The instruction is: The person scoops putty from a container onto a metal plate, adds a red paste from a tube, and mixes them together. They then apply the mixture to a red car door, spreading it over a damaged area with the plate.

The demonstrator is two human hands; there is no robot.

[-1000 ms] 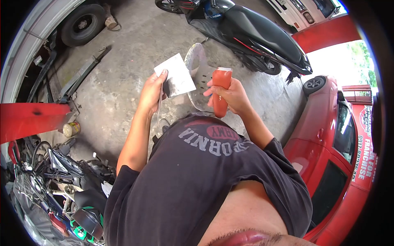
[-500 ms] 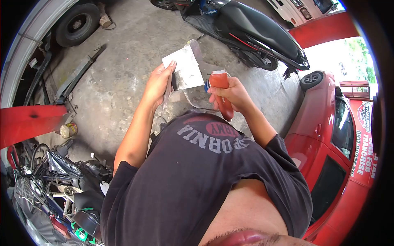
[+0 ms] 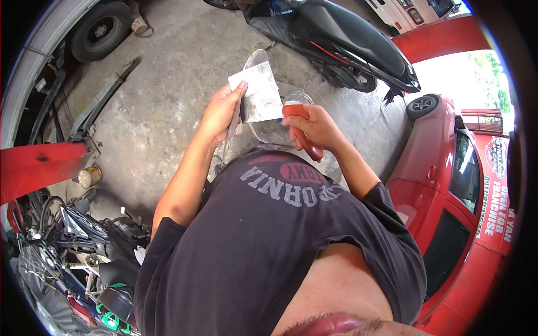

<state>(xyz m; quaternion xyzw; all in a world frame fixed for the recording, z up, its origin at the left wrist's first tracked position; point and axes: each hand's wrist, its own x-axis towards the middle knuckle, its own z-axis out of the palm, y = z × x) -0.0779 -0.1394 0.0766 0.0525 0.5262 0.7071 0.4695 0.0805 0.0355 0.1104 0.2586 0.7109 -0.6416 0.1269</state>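
My left hand [image 3: 220, 111] grips a white, square-edged flat sheet [image 3: 259, 92] with grey smudges, its thumb pressed on the near edge. Behind the sheet, a greyish rounded piece [image 3: 258, 57] sticks out at the top. My right hand [image 3: 318, 126] is closed round the orange-red handle [image 3: 302, 126] of a tool, whose pale upper end sits close to the sheet's right corner. What the tool's working end is, I cannot tell. Just beyond that hand shows a round, clear-looking rim [image 3: 300, 97]. Both hands are in front of my dark T-shirt [image 3: 269, 235].
A black scooter [image 3: 347, 39] stands ahead on the concrete floor [image 3: 168, 84]. To the right is a red car [image 3: 431, 179]. Motorcycle parts [image 3: 84, 246] crowd the lower left, near a red post [image 3: 45, 171] and a small tin [image 3: 89, 176]. A wheel [image 3: 101, 32] lies far left.
The tool in my right hand has tilted, its upper end turning away from me and nearer the sheet. My left hand and the sheet have shifted slightly right.
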